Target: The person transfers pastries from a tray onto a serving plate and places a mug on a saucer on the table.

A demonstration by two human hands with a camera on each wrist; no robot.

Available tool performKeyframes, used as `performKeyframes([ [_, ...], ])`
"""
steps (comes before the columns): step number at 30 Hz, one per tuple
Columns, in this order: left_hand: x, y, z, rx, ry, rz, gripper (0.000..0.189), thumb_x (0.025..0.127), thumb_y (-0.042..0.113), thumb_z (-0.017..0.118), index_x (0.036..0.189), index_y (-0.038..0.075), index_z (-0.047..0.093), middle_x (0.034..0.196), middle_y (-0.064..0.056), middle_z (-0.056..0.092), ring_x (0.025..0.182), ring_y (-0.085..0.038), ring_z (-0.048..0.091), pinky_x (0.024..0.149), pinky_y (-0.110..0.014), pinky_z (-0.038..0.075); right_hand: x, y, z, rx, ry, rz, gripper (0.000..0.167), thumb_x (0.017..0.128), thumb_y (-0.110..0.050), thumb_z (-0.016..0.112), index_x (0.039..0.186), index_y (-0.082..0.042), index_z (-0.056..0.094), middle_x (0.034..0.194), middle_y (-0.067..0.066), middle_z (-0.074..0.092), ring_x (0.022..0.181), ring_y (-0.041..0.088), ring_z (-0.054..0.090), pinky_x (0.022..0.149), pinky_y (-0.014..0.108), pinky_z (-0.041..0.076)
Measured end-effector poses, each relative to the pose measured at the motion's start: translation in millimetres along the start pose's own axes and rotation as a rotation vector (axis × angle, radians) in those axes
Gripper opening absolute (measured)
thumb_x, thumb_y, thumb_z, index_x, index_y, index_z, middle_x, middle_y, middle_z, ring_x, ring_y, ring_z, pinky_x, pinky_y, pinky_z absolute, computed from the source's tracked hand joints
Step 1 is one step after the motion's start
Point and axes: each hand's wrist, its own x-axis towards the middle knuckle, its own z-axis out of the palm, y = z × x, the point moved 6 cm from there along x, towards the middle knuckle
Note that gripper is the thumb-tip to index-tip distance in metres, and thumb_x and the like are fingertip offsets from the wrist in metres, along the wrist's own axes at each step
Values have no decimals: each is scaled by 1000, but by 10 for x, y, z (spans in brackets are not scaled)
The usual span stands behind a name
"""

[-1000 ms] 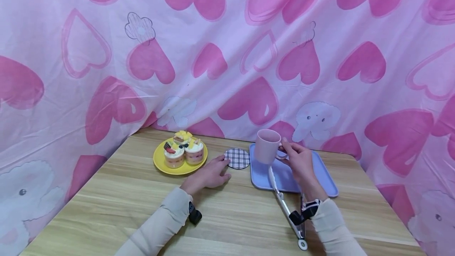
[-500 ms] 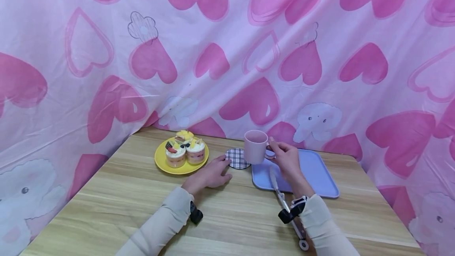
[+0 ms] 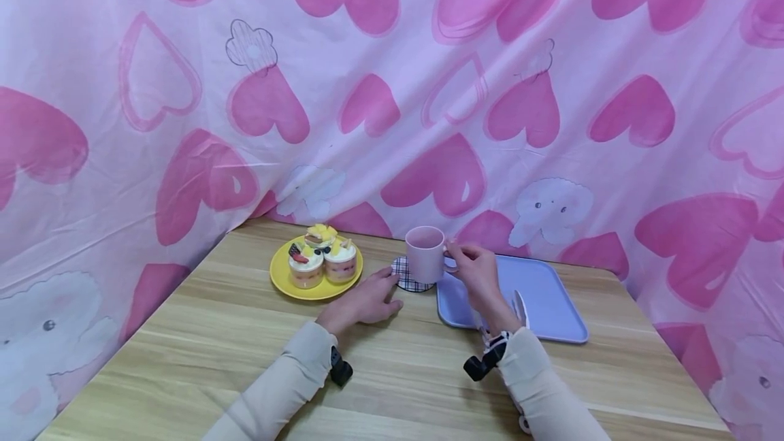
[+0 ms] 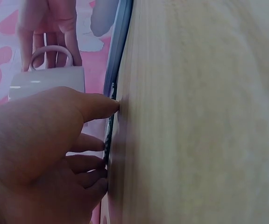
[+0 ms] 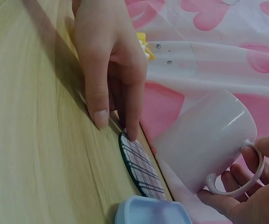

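Observation:
My right hand point(image 3: 480, 276) pinches the handle of a pale pink mug point(image 3: 425, 257). The mug hangs just over a round plaid coaster point(image 3: 415, 284), and the right wrist view shows a gap between mug point(image 5: 209, 140) and coaster point(image 5: 141, 168). My left hand point(image 3: 364, 298) lies on the table with fingers spread, its fingertips touching the coaster's left edge. In the left wrist view the left hand point(image 4: 46, 144) covers part of the mug point(image 4: 50, 81). Tongs point(image 3: 520, 308) lie partly on the blue tray point(image 3: 551, 291), mostly hidden under my right forearm.
On the left stands a yellow plate point(image 3: 283, 286) with several fruit-topped cream dessert cups point(image 3: 306, 271). The tray sits right beside the coaster. A pink heart-print curtain point(image 3: 392, 101) hangs behind the wooden table point(image 3: 392, 373).
My right hand has carried the mug leftward from above the tray to above the coaster. The left hand has kept its place at the coaster. The head view has shifted slightly.

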Motion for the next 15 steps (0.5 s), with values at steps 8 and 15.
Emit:
performKeyframes([
  [8, -8, 5, -6, -1, 7, 7, 71, 109, 36, 63, 163, -4, 41, 177, -20, 32, 166, -33, 30, 136, -47, 29, 62, 53, 165, -13, 1, 2, 38, 107, -31, 70, 128, -1, 78, 127, 21, 75, 119, 30, 71, 95, 42, 67],
  [15, -21, 18, -25, -23, 20, 19, 75, 108, 34, 64, 166, -4, 34, 178, -19, 28, 166, -32, 29, 136, -47, 29, 128, 118, 292, 81, -13, -3, 37, 107, -26, 70, 124, 7, 77, 117, 17, 74, 109, 21, 71, 97, 46, 66],
])
